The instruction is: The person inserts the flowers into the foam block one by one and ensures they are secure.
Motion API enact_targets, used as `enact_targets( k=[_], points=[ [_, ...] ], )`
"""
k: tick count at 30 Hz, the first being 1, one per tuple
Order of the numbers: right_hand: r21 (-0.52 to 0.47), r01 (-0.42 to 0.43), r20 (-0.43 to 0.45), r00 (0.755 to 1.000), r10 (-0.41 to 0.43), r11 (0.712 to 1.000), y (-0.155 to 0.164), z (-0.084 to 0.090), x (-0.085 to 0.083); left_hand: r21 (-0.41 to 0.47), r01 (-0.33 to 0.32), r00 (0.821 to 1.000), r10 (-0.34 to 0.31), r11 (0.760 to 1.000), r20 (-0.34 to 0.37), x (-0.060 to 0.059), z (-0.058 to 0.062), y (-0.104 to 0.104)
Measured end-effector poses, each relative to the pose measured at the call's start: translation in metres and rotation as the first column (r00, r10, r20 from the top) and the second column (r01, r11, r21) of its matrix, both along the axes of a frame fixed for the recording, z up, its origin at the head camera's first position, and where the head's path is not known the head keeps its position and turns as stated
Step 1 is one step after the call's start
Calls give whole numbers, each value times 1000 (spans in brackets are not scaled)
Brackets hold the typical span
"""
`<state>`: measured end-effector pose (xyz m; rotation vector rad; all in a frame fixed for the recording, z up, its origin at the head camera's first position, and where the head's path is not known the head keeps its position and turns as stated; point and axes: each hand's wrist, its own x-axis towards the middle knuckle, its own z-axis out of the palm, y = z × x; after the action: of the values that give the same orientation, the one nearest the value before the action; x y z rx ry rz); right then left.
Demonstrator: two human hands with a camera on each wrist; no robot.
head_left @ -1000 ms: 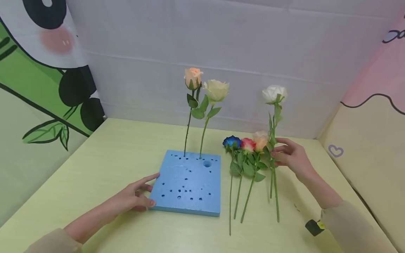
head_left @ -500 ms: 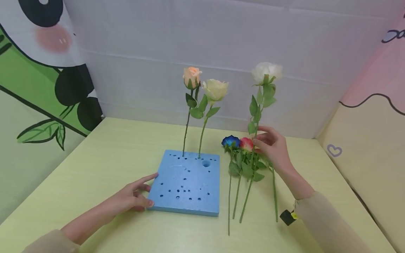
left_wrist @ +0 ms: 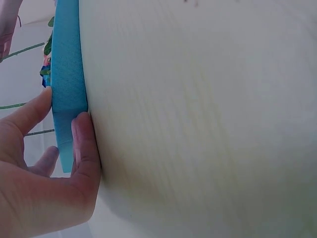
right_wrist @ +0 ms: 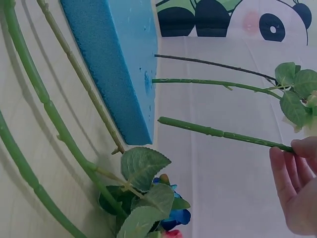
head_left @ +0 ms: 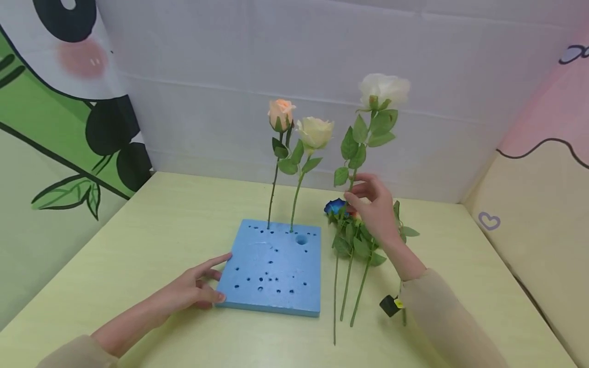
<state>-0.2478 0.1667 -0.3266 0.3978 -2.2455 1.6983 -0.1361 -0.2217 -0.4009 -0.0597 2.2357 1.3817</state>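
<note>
A blue foam block (head_left: pixel 273 268) with several holes lies flat on the table. A peach rose (head_left: pixel 280 113) and a cream rose (head_left: pixel 315 132) stand upright in its far edge. My right hand (head_left: pixel 358 191) pinches the stem of a white rose (head_left: pixel 384 89) and holds it upright in the air, right of the block. The wrist view shows that stem (right_wrist: pixel 218 133) ending free beside the foam block (right_wrist: pixel 119 59). My left hand (head_left: pixel 215 278) rests with straight fingers on the block's front-left corner, thumb (left_wrist: pixel 84 148) against its side.
A blue rose (head_left: pixel 335 206) and other roses lie on the yellow-green table (head_left: pixel 152 225) right of the block, partly hidden by my right hand, their stems (head_left: pixel 345 286) pointing toward me. White backdrop behind, panda wall left, cream panel right.
My right hand has lifted the white rose higher and carried it left, toward the foam block. The left hand has stayed at the block's corner.
</note>
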Motion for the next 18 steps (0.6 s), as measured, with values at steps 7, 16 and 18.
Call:
enact_targets(
  k=[7, 16, 18],
  points=[
    [16, -27, -75, 997, 28, 999, -19, -7, -5, 11, 2, 1000, -2, 1000, -2, 2, 0, 0],
    [28, 19, -106, 994, -16, 999, -32, -13, -14, 16, 5, 1000, -5, 1000, -10, 1, 0, 0],
    [38, 30, -99, 995, -26, 999, -35, -12, -15, 15, 4, 1000, -4, 1000, -9, 1, 1, 0]
  ],
)
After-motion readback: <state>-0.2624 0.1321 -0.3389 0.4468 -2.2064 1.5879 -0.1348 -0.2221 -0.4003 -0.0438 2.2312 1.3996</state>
